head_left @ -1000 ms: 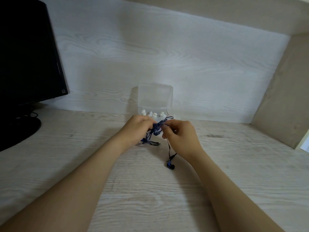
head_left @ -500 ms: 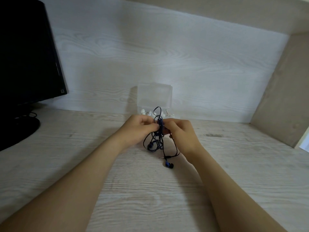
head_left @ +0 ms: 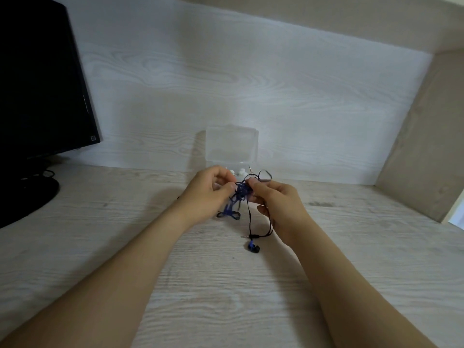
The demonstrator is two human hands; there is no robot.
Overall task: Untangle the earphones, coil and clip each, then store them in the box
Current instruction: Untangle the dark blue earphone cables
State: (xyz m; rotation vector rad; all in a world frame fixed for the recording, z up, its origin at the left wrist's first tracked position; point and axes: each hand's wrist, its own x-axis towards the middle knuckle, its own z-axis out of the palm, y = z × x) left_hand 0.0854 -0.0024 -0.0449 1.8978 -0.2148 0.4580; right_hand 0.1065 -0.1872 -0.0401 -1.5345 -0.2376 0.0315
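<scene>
2 hands, left hand [head_left: 211, 189] + right hand [head_left: 273, 202], pinch the blue earphones [head_left: 241, 194] knot w/ fingers above the surface [head_left: 226, 285], near the box [head_left: 232, 146]. Untangling step imo; next needs pulling loops apart gently.

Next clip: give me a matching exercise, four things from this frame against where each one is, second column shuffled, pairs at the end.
Things:
1. monitor
2. clear box
3. blue earbud
4. cable knot

Places:
A. lying on the desk near the right wrist
B. far left of the desk
C. pinched between the left hand and right hand
D. against the back wall, lid up

Pairs: 1-B, 2-D, 3-A, 4-C
</scene>
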